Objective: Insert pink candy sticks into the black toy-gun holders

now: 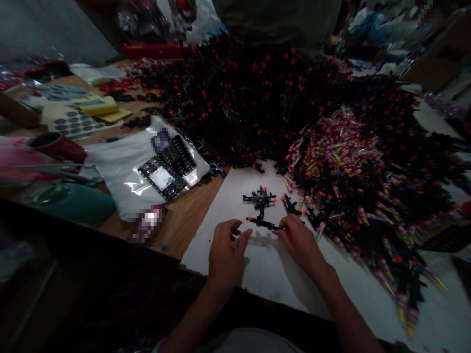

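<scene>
My right hand [300,240] pinches the end of a small black toy gun [265,223] with an orange tip, holding it just above the white sheet [235,206]. My left hand [226,245] rests on the sheet just left of the toy, fingers curled with the thumb pointing toward it, and I see nothing in it. A few more black toy guns [260,198] lie together on the sheet just beyond my hands.
A huge heap of black toy guns with orange tips [250,98] fills the table's far side. Pink and red wrapped candy sticks [331,147] pile at right. A clear bag of black parts [167,166], sticker sheets [73,122], a red cup [59,146] and a green cylinder [73,203] sit left.
</scene>
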A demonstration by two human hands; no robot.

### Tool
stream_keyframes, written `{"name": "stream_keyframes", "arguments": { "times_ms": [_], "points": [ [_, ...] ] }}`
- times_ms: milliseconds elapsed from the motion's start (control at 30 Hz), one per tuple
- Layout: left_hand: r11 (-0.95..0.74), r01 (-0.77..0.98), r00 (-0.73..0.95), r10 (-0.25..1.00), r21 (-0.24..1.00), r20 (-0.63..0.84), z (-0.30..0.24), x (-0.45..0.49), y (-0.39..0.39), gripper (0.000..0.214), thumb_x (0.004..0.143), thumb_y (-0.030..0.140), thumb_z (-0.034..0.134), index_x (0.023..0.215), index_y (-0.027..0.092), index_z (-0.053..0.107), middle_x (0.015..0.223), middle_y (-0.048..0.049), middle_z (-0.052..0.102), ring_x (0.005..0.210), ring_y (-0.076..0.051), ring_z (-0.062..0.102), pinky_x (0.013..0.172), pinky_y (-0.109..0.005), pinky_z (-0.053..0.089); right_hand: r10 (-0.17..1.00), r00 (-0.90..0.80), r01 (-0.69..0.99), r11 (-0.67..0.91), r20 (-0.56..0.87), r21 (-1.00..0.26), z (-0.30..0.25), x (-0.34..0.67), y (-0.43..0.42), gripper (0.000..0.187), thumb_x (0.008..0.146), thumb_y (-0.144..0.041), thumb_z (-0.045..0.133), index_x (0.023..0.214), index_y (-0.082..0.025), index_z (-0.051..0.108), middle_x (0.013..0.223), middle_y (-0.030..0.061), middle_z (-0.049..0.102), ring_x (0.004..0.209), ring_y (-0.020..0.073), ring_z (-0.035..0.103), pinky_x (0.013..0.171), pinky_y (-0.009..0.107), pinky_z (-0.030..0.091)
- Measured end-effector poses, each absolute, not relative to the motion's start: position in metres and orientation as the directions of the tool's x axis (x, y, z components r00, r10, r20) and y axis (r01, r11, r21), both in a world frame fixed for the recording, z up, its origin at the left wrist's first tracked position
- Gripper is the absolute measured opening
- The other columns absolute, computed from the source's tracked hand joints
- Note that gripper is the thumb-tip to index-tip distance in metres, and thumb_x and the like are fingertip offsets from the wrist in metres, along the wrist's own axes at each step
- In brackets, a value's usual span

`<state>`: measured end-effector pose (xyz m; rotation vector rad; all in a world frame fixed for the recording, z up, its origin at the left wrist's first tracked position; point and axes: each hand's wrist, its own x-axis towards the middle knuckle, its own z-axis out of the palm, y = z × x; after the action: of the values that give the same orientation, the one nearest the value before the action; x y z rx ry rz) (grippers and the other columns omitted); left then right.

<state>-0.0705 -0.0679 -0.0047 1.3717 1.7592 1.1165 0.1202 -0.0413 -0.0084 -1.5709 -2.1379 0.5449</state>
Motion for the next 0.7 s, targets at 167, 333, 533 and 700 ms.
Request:
{"name": "stream_keyframes", "arguments": {
  "times_ms": [167, 333, 533, 700],
  "points": [
    [0.417, -0.09, 0.172, 0.901, 0.904, -0.398, -0.002, -0.055, -0.065, 0.042, 0.078, 0.053, 0.058, 0.086, 0.013, 0.068, 0.082, -0.0093, 0.071, 0.071, -0.02, 0.065, 0.07, -0.031, 0.051, 0.911, -0.34, 0.735, 0.412, 0.234, -0.538, -0.019, 0.107, -0.067, 0.007, 0.093, -0.022, 0.047, 0.091, -0.02, 0.054, 0.086, 0.004, 0.057, 0.074, 0.0154, 0.057, 0.061, 0.024, 0.046],
    [0.427, -0.192, -0.021, 0.898, 0.883, -0.439, -0.006, -0.049, -0.06, 0.032, 0.072, 0.043, 0.07, 0.084, 0.013, 0.069, 0.075, -0.005, 0.072, 0.067, -0.017, 0.065, 0.068, -0.028, 0.051, 0.919, -0.261, 0.645, 0.395, 0.297, -0.654, -0.024, 0.111, -0.065, 0.029, 0.087, -0.028, 0.06, 0.113, -0.02, 0.051, 0.106, 0.0099, 0.055, 0.097, 0.0202, 0.057, 0.082, 0.032, 0.051],
    [0.455, -0.255, -0.06, 0.874, 0.853, -0.483, -0.007, -0.053, -0.06, 0.035, 0.068, 0.041, 0.074, 0.086, 0.011, 0.067, 0.073, -0.0054, 0.071, 0.062, -0.017, 0.066, 0.058, -0.028, 0.053, 0.889, -0.158, 0.654, 0.421, 0.43, -0.628, -0.027, 0.132, -0.06, 0.024, 0.095, -0.024, 0.044, 0.117, -0.021, 0.052, 0.113, 0.011, 0.055, 0.108, 0.02, 0.053, 0.093, 0.037, 0.047],
    [0.453, -0.254, -0.065, 0.874, 0.855, -0.482, -0.01, -0.053, -0.061, 0.033, 0.071, 0.04, 0.072, 0.088, 0.011, 0.067, 0.071, -0.0053, 0.072, 0.059, -0.015, 0.065, 0.059, -0.027, 0.052, 0.953, -0.043, 0.869, 0.185, 0.301, -0.459, -0.026, 0.137, -0.076, 0.03, 0.093, -0.041, 0.047, 0.107, -0.017, 0.057, 0.099, 0.0108, 0.059, 0.092, 0.0237, 0.057, 0.075, 0.036, 0.052]
  ]
}}
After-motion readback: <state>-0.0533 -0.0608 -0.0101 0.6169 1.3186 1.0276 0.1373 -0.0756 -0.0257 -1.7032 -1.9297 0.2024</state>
